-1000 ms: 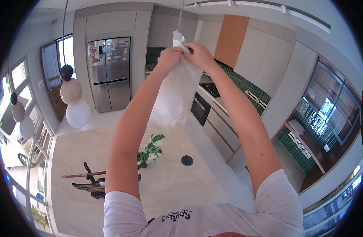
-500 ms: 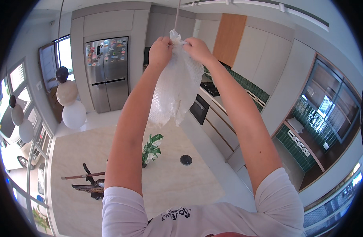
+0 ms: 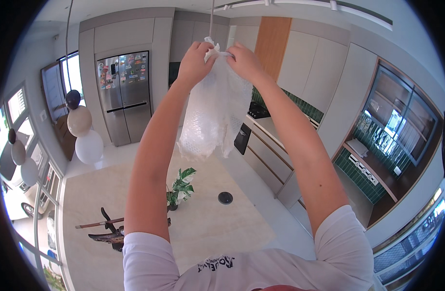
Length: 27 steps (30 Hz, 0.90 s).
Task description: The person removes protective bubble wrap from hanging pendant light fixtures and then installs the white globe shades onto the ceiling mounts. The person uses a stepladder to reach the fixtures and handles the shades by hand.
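Both my arms reach up in front of me. My left hand (image 3: 196, 61) and my right hand (image 3: 245, 60) pinch the gathered top of a wrap of clear bubble plastic (image 3: 215, 116). The wrap hangs down around something that dangles from a thin cord (image 3: 212, 17) coming from the ceiling. What is inside the plastic is hidden. The lower edge of the wrap hangs loose and open below my hands.
Below lies a beige stone island top (image 3: 135, 213) with a potted green plant (image 3: 180, 186), a round black disc (image 3: 225, 197) and a dark carved wooden piece (image 3: 108, 233). Three round hanging lamps (image 3: 82, 128) dangle at left. A steel fridge (image 3: 123, 94) stands behind; counters run at right.
My hands and the wrap's top have shifted slightly to the right, and the gathered plastic is pulled tighter at the cord. The view has tilted a little.
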Motion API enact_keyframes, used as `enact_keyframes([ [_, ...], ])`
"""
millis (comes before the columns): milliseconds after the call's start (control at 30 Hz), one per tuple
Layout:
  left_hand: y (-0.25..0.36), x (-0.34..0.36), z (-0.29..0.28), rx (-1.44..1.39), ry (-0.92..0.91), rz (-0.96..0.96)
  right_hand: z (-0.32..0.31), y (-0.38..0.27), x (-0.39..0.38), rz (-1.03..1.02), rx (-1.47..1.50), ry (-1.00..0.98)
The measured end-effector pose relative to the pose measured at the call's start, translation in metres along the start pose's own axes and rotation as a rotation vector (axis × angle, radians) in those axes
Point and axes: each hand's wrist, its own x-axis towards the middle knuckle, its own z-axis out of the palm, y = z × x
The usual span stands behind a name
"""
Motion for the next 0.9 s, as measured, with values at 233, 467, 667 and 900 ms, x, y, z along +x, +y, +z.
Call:
enact_keyframes([
  [233,0.004,0.013,-0.007,0.21,-0.131,-0.016,-0.001,-0.01,0.002,-0.041,-0.037,-0.055],
  [467,0.004,0.014,-0.016,0.091,-0.102,-0.193,0.006,-0.021,0.006,-0.088,0.005,0.029],
  [667,-0.005,0.016,-0.024,0.087,-0.129,-0.2,0.016,-0.035,0.006,-0.067,-0.009,-0.016],
  [900,-0.01,0.017,-0.027,0.065,-0.099,-0.229,0.018,-0.042,0.009,-0.099,-0.04,0.001],
])
